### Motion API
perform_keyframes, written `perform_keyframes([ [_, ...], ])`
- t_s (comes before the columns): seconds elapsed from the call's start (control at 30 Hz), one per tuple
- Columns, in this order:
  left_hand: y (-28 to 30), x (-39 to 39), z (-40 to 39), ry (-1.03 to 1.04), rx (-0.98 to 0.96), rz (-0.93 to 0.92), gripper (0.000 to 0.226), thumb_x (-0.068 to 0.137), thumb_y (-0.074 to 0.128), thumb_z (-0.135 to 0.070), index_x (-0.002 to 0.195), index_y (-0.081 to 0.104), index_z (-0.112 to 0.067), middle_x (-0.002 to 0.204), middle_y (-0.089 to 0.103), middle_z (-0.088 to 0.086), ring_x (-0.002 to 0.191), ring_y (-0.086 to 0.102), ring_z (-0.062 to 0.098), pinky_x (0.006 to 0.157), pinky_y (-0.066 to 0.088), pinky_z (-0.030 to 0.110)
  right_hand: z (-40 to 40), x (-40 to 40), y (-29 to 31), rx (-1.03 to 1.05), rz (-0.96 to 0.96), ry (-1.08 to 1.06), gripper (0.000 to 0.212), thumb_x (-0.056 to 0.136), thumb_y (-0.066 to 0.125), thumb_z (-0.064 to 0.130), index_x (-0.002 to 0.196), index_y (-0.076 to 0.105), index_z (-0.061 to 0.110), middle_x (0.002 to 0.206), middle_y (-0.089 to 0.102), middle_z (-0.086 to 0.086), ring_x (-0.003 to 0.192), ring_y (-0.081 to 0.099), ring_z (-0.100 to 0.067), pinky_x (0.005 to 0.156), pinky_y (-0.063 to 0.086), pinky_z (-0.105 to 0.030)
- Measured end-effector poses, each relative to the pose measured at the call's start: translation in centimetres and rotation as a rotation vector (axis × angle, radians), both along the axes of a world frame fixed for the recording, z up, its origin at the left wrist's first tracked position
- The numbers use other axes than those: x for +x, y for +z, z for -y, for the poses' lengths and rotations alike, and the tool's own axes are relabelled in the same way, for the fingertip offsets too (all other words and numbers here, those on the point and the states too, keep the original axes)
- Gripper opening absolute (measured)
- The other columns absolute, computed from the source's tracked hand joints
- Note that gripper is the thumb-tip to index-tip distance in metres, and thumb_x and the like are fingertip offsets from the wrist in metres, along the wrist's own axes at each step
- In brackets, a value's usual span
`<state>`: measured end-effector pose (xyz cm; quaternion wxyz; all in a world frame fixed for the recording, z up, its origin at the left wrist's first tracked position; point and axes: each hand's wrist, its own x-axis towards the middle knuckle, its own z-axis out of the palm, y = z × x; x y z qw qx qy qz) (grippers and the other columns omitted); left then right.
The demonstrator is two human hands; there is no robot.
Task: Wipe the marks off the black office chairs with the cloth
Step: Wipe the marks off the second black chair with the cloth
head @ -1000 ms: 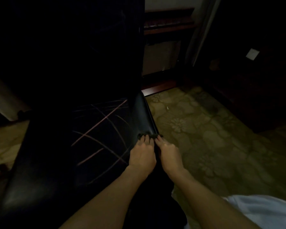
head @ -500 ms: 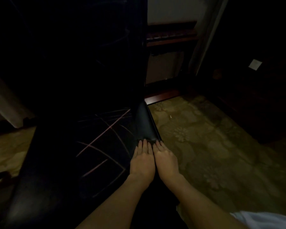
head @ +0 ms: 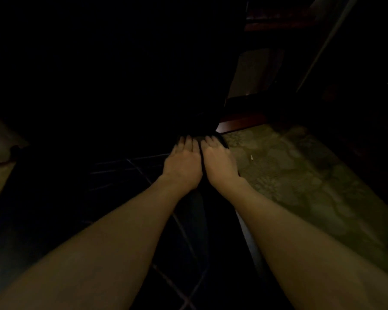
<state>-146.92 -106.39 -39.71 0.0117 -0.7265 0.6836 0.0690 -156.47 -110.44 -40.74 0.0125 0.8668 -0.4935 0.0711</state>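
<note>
Black vinyl chair seat [head: 126, 198], pale marks [head: 179, 222] across it, left hand [head: 183, 165] and right hand [head: 220, 165] flat side by side, fingers straight, pressing the dark cloth [head: 199, 139] near the back corner, likely for firmer wiping pressure.

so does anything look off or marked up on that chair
Yes: pale streaks criss-cross the black chair seat, left of and below the two hands, so the marks are not yet wiped. The frame is too dark to judge more.
</note>
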Motion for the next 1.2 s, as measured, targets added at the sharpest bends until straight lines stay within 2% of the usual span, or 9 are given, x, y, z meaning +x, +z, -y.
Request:
perform_keyframes([
  [0.13, 0.5, 2.2, 2.3, 0.049, 0.006, -0.089, 0.067, 0.096, 0.046, -0.015, 0.155, 0.014, -0.006, 0.159, 0.021, 0.015, 0.147, 0.019, 0.029, 0.118, 0.021, 0.037, 2.7, 2.0, -0.1, 0.007, -0.004, 0.036, 0.039, 0.094, 0.049, 0.005, 0.133, 0.048, 0.007, 0.139, 0.048, -0.008, 0.134, 0.039, -0.020, 0.099, 0.040, -0.029],
  [0.23, 0.5, 2.2, 2.4, 0.076, 0.007, -0.143, 0.065, 0.096, 0.047, -0.014, 0.154, 0.020, -0.008, 0.158, 0.025, 0.013, 0.146, 0.023, 0.027, 0.116, 0.026, 0.038, 3.0, 2.1, 0.0, 0.033, -0.005, 0.026, 0.035, 0.095, 0.048, 0.004, 0.129, 0.051, 0.007, 0.135, 0.051, -0.008, 0.129, 0.045, -0.021, 0.094, 0.044, -0.031],
  [0.37, 0.7, 1.2, 0.8, 0.088, -0.022, -0.141, 0.060, 0.095, 0.048, -0.013, 0.152, 0.027, -0.008, 0.156, 0.029, 0.012, 0.144, 0.027, 0.025, 0.113, 0.030, 0.036, 1.2, 1.1, -0.1, 0.059, 0.023, 0.013, 0.037, 0.097, 0.046, 0.005, 0.134, 0.051, 0.009, 0.140, 0.049, -0.006, 0.131, 0.044, -0.018, 0.093, 0.045, -0.031],
  [0.47, 1.1, 0.2, -1.6, 0.078, -0.003, -0.126, 0.056, 0.096, 0.045, -0.012, 0.150, 0.029, -0.008, 0.155, 0.029, 0.011, 0.142, 0.029, 0.025, 0.110, 0.033, 0.036, -1.5, -0.1, 0.1, 0.088, 0.008, 0.018, 0.042, 0.098, 0.043, 0.006, 0.140, 0.045, 0.009, 0.150, 0.041, -0.006, 0.139, 0.035, -0.016, 0.100, 0.040, -0.028],
  [0.57, 1.6, -1.1, -4.9, 0.078, 0.026, -0.114, 0.058, 0.098, 0.042, -0.012, 0.153, 0.023, -0.008, 0.160, 0.019, 0.009, 0.145, 0.024, 0.024, 0.113, 0.030, 0.035, -4.8, -1.6, 0.6, 0.125, 0.000, 0.034, 0.048, 0.098, 0.040, 0.003, 0.146, 0.037, 0.007, 0.157, 0.029, -0.008, 0.146, 0.023, -0.017, 0.110, 0.030, -0.028],
  [0.7, 1.2, -2.8, -9.5, 0.039, 0.008, -0.122, 0.058, 0.096, 0.042, -0.011, 0.152, 0.025, -0.008, 0.157, 0.026, 0.010, 0.143, 0.028, 0.025, 0.112, 0.031, 0.034, -9.8, -3.6, 0.9, 0.151, 0.014, 0.037, 0.050, 0.099, 0.037, 0.002, 0.149, 0.030, 0.005, 0.158, 0.026, -0.011, 0.147, 0.020, -0.019, 0.115, 0.020, -0.025],
  [0.8, 1.2, -4.4, -13.5, 0.030, 0.000, -0.147, 0.060, 0.096, 0.040, -0.010, 0.153, 0.022, -0.008, 0.159, 0.023, 0.010, 0.146, 0.022, 0.023, 0.116, 0.026, 0.032, -13.6, -5.1, 0.9, 0.161, 0.026, 0.030, 0.052, 0.099, 0.037, 0.003, 0.150, 0.028, 0.005, 0.158, 0.026, -0.011, 0.148, 0.019, -0.018, 0.117, 0.014, -0.025],
  [1.0, 1.8, -7.3, -21.3, 0.004, -0.014, -0.144, 0.064, 0.097, 0.040, -0.010, 0.156, 0.016, -0.008, 0.163, 0.016, 0.010, 0.150, 0.014, 0.022, 0.122, 0.014, 0.030, -21.0, -8.4, 2.0, 0.187, -0.016, 0.039, 0.050, 0.099, 0.035, 0.007, 0.150, 0.030, 0.007, 0.158, 0.028, -0.011, 0.147, 0.023, -0.020, 0.118, 0.017, -0.030],
  [1.2, 2.4, -9.8, -28.3, -0.006, 0.003, -0.122, 0.069, 0.096, 0.043, -0.008, 0.156, 0.009, -0.007, 0.164, 0.010, 0.011, 0.151, 0.009, 0.023, 0.123, 0.007, 0.031, -27.7, -10.5, 3.3, 0.214, -0.017, 0.073, 0.051, 0.099, 0.035, 0.005, 0.149, 0.027, 0.002, 0.158, 0.024, -0.015, 0.148, 0.018, -0.022, 0.118, 0.011, -0.026],
])
